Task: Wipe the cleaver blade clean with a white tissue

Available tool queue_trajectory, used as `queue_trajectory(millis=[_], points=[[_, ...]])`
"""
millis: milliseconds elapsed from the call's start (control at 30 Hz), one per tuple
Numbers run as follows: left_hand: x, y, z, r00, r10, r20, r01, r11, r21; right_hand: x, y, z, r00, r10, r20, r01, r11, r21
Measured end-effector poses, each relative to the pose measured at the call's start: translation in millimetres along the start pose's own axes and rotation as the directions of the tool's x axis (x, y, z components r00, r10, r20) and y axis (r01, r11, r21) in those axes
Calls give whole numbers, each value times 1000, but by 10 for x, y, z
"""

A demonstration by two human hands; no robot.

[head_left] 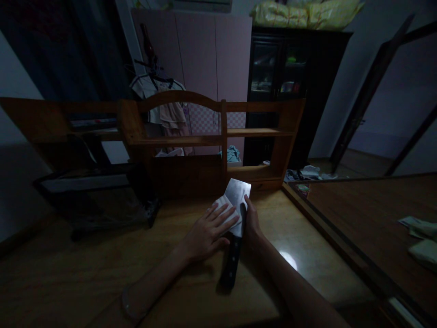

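u1: Fingers of the left hand are spread flat on a white cloth over the cleaver blade.
u2: yep, cleaver's flat on the wooden surface; right hand hugs its edge, fingers hidden, can't tell.

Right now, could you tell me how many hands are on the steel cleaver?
2. The left hand presses a white cloth on the broad steel cleaver; the right hand holds its right edge, above the black handle. No others in view.

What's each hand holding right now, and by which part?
Right hand grips the cleaver by its blade's edge, near the handle. Left hand lies flat, pressing a white cloth on the blade.
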State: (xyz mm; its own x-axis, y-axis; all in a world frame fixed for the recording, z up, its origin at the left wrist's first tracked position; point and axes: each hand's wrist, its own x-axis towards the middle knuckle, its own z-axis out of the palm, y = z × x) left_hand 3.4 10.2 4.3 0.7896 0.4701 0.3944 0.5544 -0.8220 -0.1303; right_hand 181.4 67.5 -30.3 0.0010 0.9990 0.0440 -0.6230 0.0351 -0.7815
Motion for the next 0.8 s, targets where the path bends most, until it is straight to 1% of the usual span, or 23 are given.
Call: queue_trajectory(millis=[100, 167, 233, 400, 500, 567, 700, 767, 800], points=[[-10, -16, 25, 998, -50, -42, 51, 999, 12, -34, -42, 37, 997, 80, 14, -81, 992, 99], [-15, -15, 30, 997, -58, -59, 59, 998, 11, -60, -61, 68, 990, 133, 35, -137, 980, 146], [-16, -1, 20, 996, -51, -68, 52, 999, 8, -82, -74, 96, 986, 161, 39, -165, 972, 169], [-17, 72, -28, 994, -50, -101, 49, 999, -6, -117, -100, 136, 985, 159, 65, -170, 965, 202], [-32, 101, -14, 981, -71, -180, 66, 997, -33, -128, -119, 141, 987, 145, 74, -158, 963, 219], [-40, 97, 19, 973, -75, -220, 68, 997, -38, -126, -131, 144, 984, 164, 69, -176, 959, 222], [-38, 45, 89, 968, -8, -249, 10, 1000, 6, -96, -130, 145, 979, 203, 36, -206, 952, 229], [-34, 19, 105, 969, 7, -248, 0, 1000, 29, -78, -113, 137, 982, 181, 48, -187, 961, 201], [-34, 10, 109, 971, 11, -241, -2, 999, 37, -73, -103, 131, 988, 144, 55, -151, 976, 156]])
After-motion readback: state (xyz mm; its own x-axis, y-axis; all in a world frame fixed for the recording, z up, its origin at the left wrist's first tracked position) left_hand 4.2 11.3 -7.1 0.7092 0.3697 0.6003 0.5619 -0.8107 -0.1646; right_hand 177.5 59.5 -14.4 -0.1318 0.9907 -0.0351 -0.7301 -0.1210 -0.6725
